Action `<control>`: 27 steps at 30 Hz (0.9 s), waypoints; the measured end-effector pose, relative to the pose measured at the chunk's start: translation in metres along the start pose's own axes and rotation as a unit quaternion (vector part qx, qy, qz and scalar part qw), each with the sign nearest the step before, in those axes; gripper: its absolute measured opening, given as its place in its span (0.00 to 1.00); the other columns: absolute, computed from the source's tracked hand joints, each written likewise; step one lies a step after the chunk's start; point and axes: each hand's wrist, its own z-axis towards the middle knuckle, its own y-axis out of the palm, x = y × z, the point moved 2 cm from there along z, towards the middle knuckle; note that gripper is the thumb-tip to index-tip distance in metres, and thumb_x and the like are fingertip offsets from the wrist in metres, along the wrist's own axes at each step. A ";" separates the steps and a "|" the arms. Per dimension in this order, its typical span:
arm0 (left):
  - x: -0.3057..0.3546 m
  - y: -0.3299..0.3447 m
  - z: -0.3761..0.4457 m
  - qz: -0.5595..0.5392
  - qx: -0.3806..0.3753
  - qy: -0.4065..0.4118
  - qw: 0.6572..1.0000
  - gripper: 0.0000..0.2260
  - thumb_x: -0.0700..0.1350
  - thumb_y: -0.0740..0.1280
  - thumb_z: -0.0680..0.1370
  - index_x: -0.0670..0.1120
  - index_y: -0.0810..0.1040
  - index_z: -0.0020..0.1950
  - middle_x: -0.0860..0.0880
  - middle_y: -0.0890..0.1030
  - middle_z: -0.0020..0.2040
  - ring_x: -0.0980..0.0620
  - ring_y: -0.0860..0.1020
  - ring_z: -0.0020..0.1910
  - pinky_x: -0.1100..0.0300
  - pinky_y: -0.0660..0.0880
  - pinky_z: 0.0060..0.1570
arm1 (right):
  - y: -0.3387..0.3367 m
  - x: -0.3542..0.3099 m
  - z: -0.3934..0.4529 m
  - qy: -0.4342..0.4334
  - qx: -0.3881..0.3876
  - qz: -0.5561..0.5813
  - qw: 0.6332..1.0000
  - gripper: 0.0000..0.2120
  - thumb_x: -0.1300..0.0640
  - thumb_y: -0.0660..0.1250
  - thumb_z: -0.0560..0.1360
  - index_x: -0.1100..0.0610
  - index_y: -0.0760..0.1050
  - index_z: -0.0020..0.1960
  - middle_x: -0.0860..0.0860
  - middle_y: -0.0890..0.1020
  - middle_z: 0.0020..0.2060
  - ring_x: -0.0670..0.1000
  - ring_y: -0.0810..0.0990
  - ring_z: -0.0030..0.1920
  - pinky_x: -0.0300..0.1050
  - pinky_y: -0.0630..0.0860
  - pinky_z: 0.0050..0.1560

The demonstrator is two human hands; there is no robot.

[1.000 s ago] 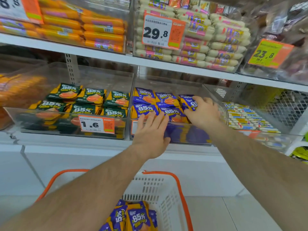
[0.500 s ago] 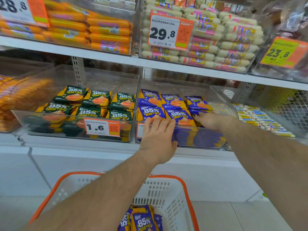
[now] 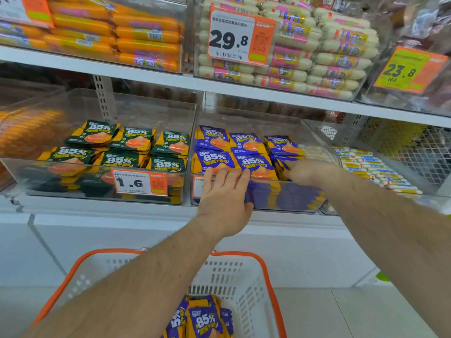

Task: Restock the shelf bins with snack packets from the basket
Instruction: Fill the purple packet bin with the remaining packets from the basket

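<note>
Purple snack packets (image 3: 246,142) lie in rows inside a clear shelf bin (image 3: 314,135) on the middle shelf. My left hand (image 3: 224,198) lies flat against the bin's front wall, its straight fingers reaching over the rim onto the front packets. My right hand (image 3: 307,172), blurred, is at the bin's front right corner with fingers stretched onto the packets there; I see nothing held in it. Below, a white basket (image 3: 244,276) with an orange rim holds more purple packets (image 3: 205,320), partly hidden by my left forearm.
Left of the purple bin is a clear bin of green packets (image 3: 136,140) with a 1.6 price tag (image 3: 140,182). To the right is a bin of small stick packs (image 3: 373,167). The upper shelf holds orange sausages (image 3: 146,32) and white sausages (image 3: 329,64).
My right hand has come from the back right stack of purple packets forward to the bin's front right corner. My left hand has stayed on the bin's front rim.
</note>
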 end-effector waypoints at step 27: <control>-0.059 0.047 -0.140 -0.211 -0.179 -0.111 0.955 0.30 0.48 0.63 0.79 0.50 0.55 0.79 0.48 0.59 0.78 0.49 0.55 0.78 0.53 0.50 0.75 | 0.114 -0.161 -0.094 -0.091 0.262 0.316 0.907 0.04 0.57 0.63 0.73 0.55 0.77 0.42 0.55 0.82 0.41 0.60 0.79 0.44 0.49 0.75 0.41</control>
